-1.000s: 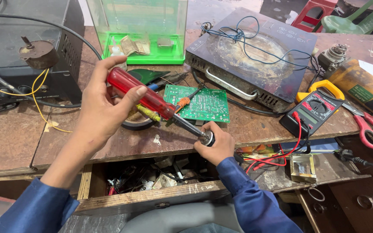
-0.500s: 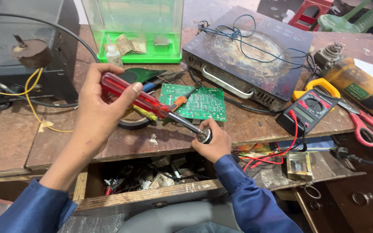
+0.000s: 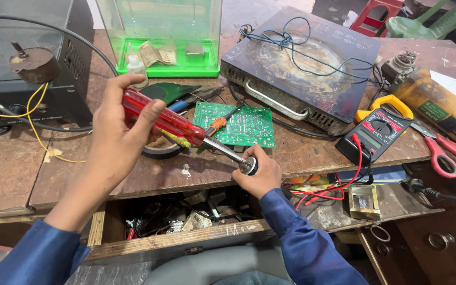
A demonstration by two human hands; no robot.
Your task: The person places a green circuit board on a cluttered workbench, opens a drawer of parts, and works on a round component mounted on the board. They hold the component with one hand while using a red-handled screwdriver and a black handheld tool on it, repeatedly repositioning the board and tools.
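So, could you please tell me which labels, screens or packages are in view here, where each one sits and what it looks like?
Multimeter: right of the circuit board, at the bench edge; black body, yellow surround, grey rectangular screen, round dial.
Label on the angle grinder: far right; green rectangle on a yellow body.
Small bottle: beside the green tray, above the left hand; white, pointed cap.
Control panel on the induction cooktop: far edge; pale printed symbols on black glass.

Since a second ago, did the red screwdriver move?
No, not noticeably. The red screwdriver in the left hand keeps its tip just below the green circuit board, on the small part in the right hand.
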